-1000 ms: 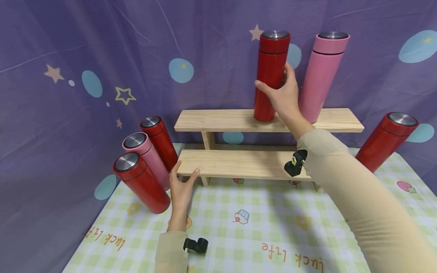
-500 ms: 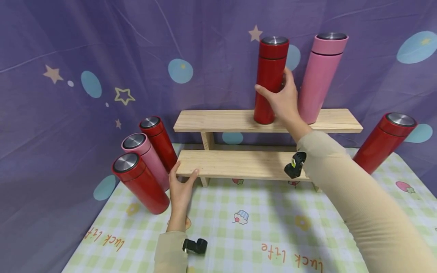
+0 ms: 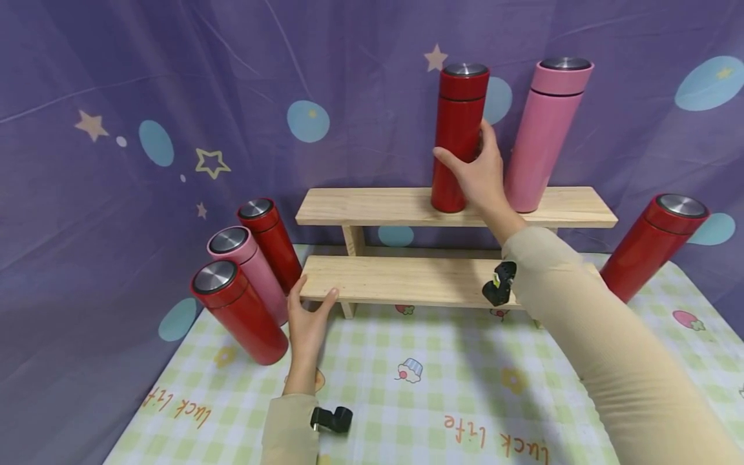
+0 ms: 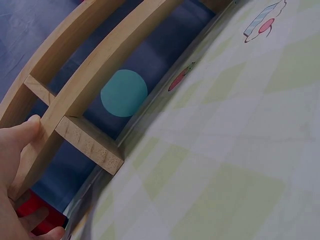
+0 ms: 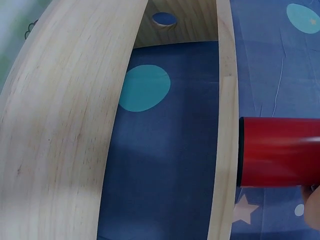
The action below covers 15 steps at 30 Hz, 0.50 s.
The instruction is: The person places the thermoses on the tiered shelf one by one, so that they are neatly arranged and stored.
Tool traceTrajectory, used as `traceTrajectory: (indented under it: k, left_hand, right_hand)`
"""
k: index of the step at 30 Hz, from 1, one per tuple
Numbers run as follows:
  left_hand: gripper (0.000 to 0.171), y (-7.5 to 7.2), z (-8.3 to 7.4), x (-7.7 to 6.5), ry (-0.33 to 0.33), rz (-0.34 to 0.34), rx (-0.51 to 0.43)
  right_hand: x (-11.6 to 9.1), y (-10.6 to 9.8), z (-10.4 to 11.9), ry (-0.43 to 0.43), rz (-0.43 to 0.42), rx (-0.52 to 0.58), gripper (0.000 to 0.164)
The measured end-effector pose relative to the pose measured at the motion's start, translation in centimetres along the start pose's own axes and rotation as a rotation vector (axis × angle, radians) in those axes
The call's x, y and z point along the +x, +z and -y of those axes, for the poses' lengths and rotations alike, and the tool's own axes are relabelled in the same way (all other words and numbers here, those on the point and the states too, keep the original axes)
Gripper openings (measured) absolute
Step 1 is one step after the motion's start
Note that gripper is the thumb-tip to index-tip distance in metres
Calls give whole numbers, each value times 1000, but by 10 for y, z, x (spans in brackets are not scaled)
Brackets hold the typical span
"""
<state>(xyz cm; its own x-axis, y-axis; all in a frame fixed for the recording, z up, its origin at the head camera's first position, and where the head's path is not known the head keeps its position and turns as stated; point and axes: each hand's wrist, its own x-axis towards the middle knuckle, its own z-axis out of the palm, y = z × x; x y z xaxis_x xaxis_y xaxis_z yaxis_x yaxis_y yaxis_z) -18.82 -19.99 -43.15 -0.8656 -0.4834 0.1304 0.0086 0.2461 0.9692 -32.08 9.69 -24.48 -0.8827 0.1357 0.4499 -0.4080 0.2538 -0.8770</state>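
My right hand [image 3: 482, 174] grips a red thermos bottle [image 3: 458, 123] around its lower half. The bottle stands upright at the upper board of a two-tier wooden shelf [image 3: 372, 205], and its dark base [image 5: 241, 152] meets the board's edge in the right wrist view. Beside it, to the right, a pink thermos bottle [image 3: 546, 139] stands on the same board. Down at the left end of the lower board [image 3: 401, 279], my left hand [image 3: 307, 326] holds the board, thumb [image 4: 30, 131] at the front edge and fingers [image 4: 35, 220] around the end.
At left, a red bottle [image 3: 247, 323], a pink bottle [image 3: 256, 274] and another red bottle [image 3: 276, 242] stand close to my left hand. One more red bottle [image 3: 651, 248] stands right of the shelf, partly behind my sleeve. A checked cloth [image 3: 378, 400] covers the table; a purple curtain [image 3: 372, 58] hangs behind.
My right hand and the red thermos bottle have come down slightly to the upper board. My left hand stays on the lower board.
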Motion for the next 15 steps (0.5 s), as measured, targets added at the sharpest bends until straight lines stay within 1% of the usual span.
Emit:
traceTrajectory:
  k: [5,10,13,15]
  left_hand:
    - [79,0,1,0,-4,3,3]
    - [79,-1,0,-1,-10,4,4]
    - [79,-1,1,0,-13,3,7]
    - [80,0,1,0,-16,7,6]
  right_hand:
    - [0,0,-4,1,22,51,83]
    - [0,0,-4,-2,35,60,82]
    - [-3,0,-5,-12,14,70,79]
    - [-8,-1,-6,-25,-9,101,76]
